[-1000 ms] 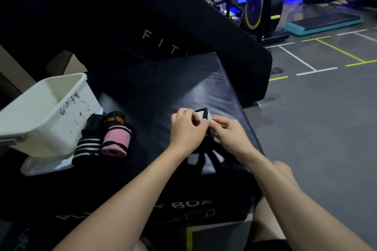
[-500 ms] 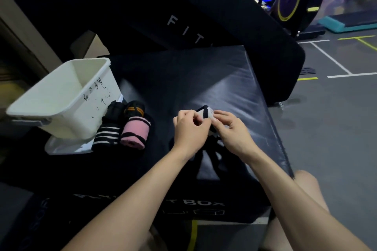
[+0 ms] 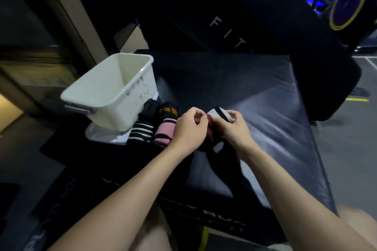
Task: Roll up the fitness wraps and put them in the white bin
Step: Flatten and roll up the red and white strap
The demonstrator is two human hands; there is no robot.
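Note:
My left hand and my right hand both pinch a partly rolled black, white and dark red fitness wrap above the black padded box. Its loose black tail trails toward me over the box top. The white bin stands at the left, and I see nothing inside it. Beside the bin lie rolled wraps: a black-and-white striped one, a pink one and a black one with orange stripes.
A white lid lies under the bin. A tall black pad with white letters leans behind the box. Grey gym floor drops off to the right, with exercise machines at the far right.
My view has swung to the left, so the bin and rolled wraps sit nearer the middle. Both hands stayed on the wrap, and dark red fabric now shows between them.

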